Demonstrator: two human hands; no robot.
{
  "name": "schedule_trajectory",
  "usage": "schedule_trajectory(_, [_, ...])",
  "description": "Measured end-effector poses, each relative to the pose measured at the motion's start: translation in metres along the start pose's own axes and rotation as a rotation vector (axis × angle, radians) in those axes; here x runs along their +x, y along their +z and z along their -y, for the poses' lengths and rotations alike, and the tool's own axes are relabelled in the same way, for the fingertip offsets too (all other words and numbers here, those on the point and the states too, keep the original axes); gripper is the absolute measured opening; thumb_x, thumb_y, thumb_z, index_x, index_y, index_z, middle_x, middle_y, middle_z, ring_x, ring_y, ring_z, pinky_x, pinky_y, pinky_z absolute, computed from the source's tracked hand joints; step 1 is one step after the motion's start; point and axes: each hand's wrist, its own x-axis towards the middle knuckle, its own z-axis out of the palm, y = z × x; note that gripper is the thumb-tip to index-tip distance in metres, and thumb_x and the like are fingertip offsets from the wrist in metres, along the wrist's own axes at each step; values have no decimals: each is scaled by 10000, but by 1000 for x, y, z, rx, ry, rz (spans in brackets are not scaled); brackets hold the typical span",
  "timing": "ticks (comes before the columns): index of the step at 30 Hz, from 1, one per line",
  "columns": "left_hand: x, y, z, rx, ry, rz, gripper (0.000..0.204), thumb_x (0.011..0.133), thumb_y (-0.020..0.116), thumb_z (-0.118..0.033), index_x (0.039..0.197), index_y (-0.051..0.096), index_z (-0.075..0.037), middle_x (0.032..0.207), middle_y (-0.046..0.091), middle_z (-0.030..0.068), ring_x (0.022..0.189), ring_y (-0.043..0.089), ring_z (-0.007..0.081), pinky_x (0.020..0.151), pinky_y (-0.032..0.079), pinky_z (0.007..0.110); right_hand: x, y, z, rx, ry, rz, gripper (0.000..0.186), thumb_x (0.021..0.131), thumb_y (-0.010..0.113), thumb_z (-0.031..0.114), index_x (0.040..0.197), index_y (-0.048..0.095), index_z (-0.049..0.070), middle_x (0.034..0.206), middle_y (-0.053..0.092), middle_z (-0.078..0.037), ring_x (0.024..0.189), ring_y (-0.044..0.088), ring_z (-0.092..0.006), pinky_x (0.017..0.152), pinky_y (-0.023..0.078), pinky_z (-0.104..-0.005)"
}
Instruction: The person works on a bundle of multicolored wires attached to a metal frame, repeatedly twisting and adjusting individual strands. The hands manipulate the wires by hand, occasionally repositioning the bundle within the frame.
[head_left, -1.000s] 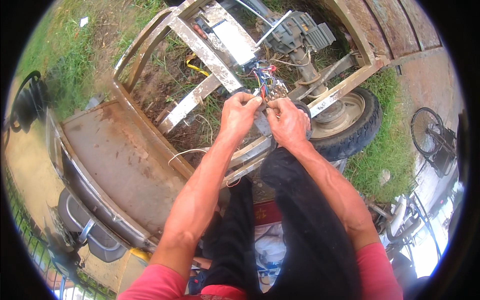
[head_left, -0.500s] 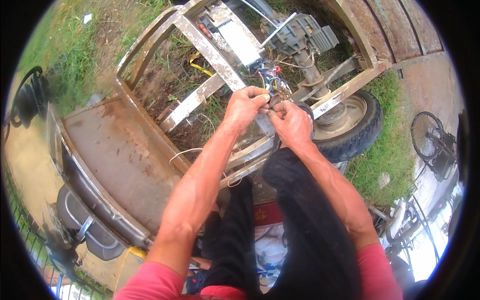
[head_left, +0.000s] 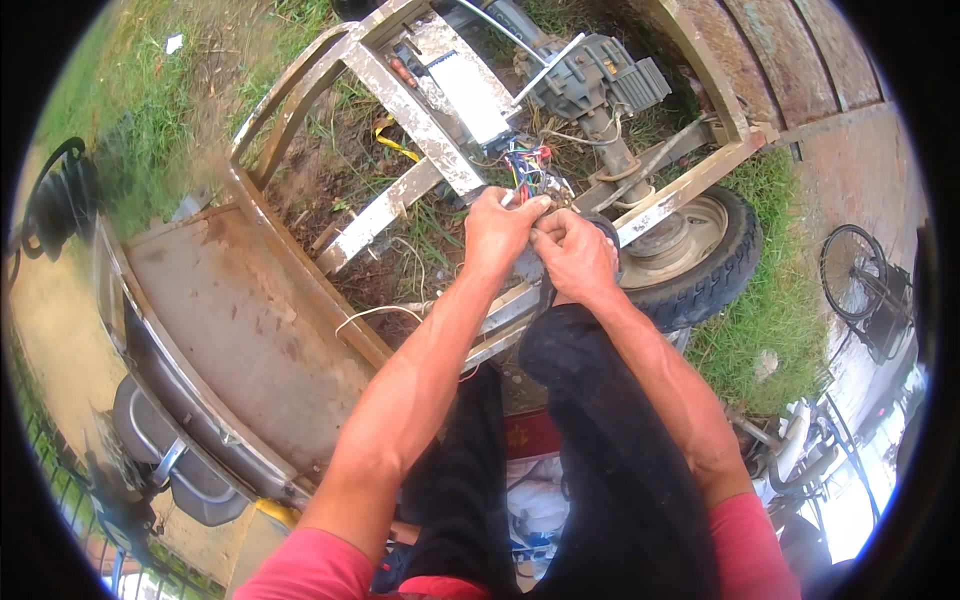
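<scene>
My left hand [head_left: 500, 232] and my right hand [head_left: 577, 252] meet above my raised right knee, thumbs and fingers pinched together. What lies between the fingertips is too small and covered to make out. Just beyond them is a bundle of coloured wires [head_left: 527, 165], red, blue and white among them, whose near end runs down to my fingers. The wires come from the end of a flat, silver-white finned box [head_left: 468, 100] lying on a paint-flaked plate of the metal frame [head_left: 412, 110]. A red-handled tool [head_left: 402, 72] rests beside the box.
A grey motor and axle housing [head_left: 590, 85] sits beyond the wires, with a wheel [head_left: 680, 245] right of my hands. A rusty metal floor panel [head_left: 240, 290] extends to the left. One thin pale wire [head_left: 378, 312] loops near my left forearm. Grass and bicycle parts lie at right.
My hands have shifted slightly down, the left one also to the right. More of the coloured wires shows beyond the fingers. The view has moved a little.
</scene>
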Motion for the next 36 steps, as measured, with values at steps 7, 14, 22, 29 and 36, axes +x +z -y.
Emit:
schedule_trajectory(7, [-9, 9, 14, -273, -124, 92, 369, 983, 796, -331, 1042, 758, 31, 870, 732, 59, 719, 619, 125, 641, 507, 320, 13, 0, -18, 180, 13, 120, 260, 952, 755, 352, 1033, 777, 106, 885, 808, -83, 856, 779, -253, 798, 572, -401])
schedule_trajectory(14, [-19, -17, 24, -109, -145, 309, 304, 1055, 699, -316, 1100, 760, -21, 889, 678, 39, 762, 627, 135, 709, 529, 324, 14, -4, -15, 195, 97, 130, 267, 940, 754, 375, 1040, 778, 128, 878, 806, -81, 836, 779, -255, 776, 571, -395])
schedule_trajectory(22, [-32, -32, 52, 107, 403, 280, 234, 1038, 669, -172, 1107, 687, 50, 1245, 667, 152, 1088, 673, 293, 942, 540, 418, 6, 3, -5, 12, 8, 28, 233, 915, 756, 383, 998, 803, 171, 848, 805, -59, 859, 783, -286, 820, 585, -422])
schedule_trajectory(29, [-48, -50, 35, 233, 590, 271, 153, 979, 704, -117, 1015, 657, 25, 1164, 657, 198, 1066, 652, 387, 951, 531, 459, -5, 0, -11, 38, -181, 6, 211, 921, 752, 301, 1060, 820, 158, 1005, 813, -45, 906, 774, -291, 822, 579, -416])
schedule_trajectory(36, [-37, -55, 15, 237, 523, 342, 320, 1015, 687, -315, 1011, 690, 5, 969, 649, 185, 907, 650, 371, 833, 524, 467, -14, 5, -13, -60, -359, -121, 153, 900, 750, 180, 1032, 816, 140, 967, 784, -32, 873, 725, -314, 814, 530, -418])
